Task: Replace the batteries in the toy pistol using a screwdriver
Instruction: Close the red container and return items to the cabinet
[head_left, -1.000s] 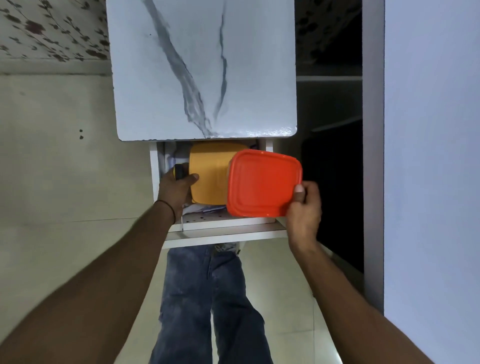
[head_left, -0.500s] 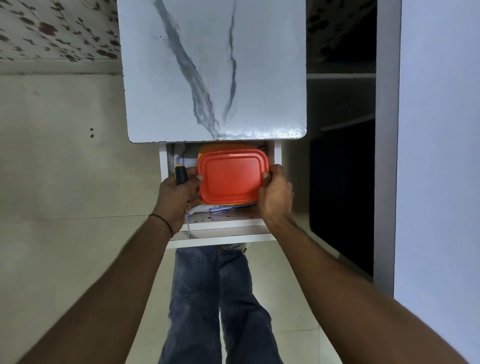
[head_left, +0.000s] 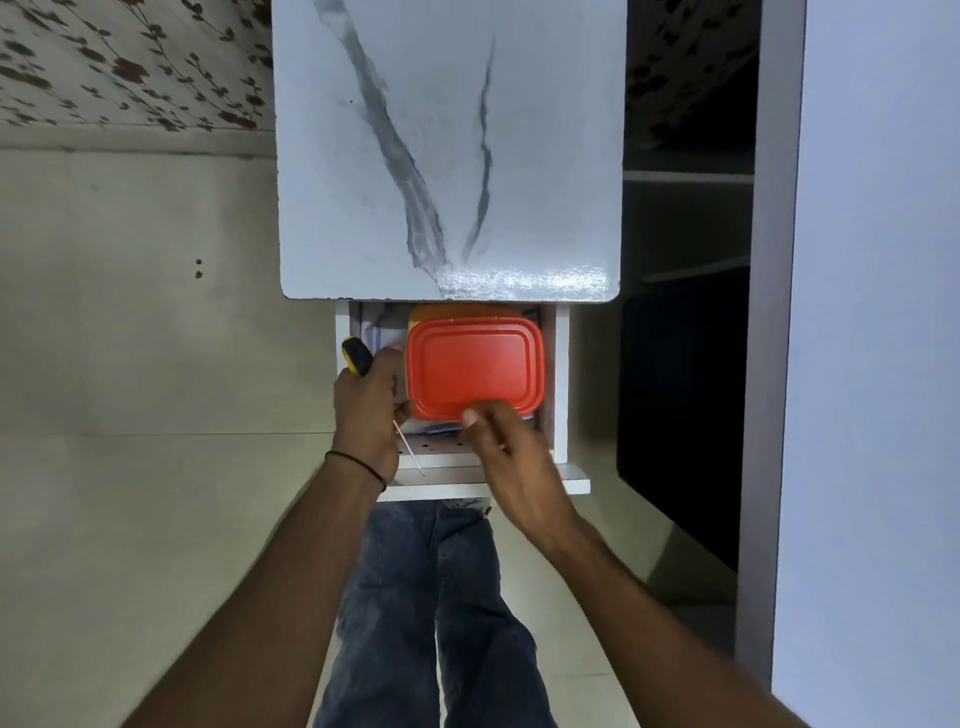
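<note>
Reaching into the open drawer (head_left: 561, 395) with screwdriver (head_left: 358, 357) in the left grip (head_left: 366, 410).
Clamps the left grip's fingers round the yellow-and-black handle, thin shaft slanting down toward the drawer front, just left of the red lid (head_left: 475, 369). Brings the blurred right grip (head_left: 511, 457), fingers loose and apart, thumb tip to the lid's near edge. Shows the lid seated on an orange box (head_left: 447, 312) inside the drawer, below the marble-patterned counter (head_left: 447, 156).
</note>
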